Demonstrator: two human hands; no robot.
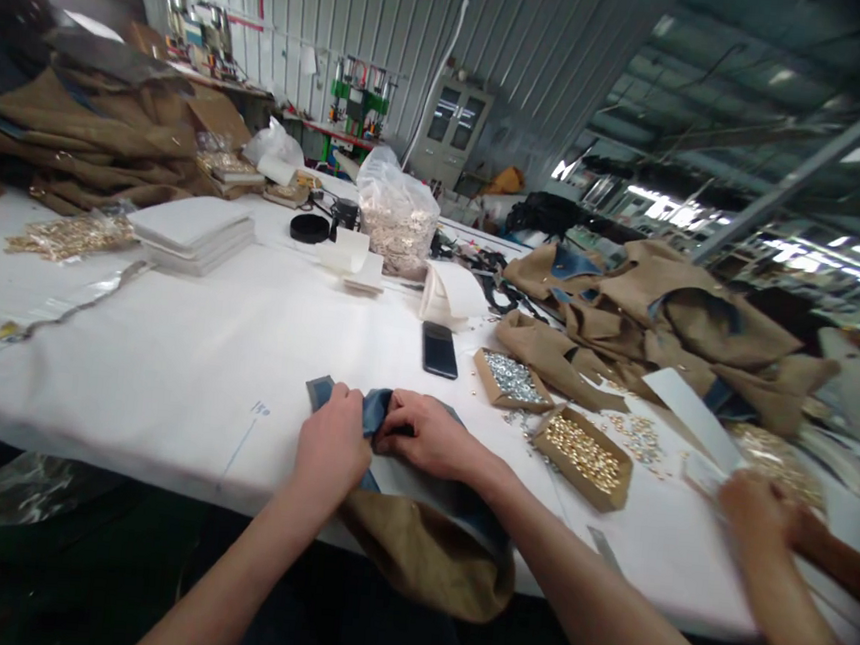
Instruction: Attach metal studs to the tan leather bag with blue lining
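Observation:
At the table's front edge, my left hand (333,440) is closed on the blue lining of a garment piece (429,553), whose brown cloth hangs over the edge. Just right of it, my right hand (424,432) pinches the same blue fabric, fingers curled together. A blue corner sticks out beyond my left fingers. Any small part between the fingertips is hidden. To the right lie a box of silver pieces (513,380) and a box of gold pieces (585,457). A black phone (440,350) rests behind my hands.
Another person's hands (756,512) work at the far right beside a white sheet (693,418). Brown garments (650,292) are heaped at the back right. Paper stacks (193,232) and a plastic bag of pieces (396,214) stand farther back. Loose pieces lie around the boxes.

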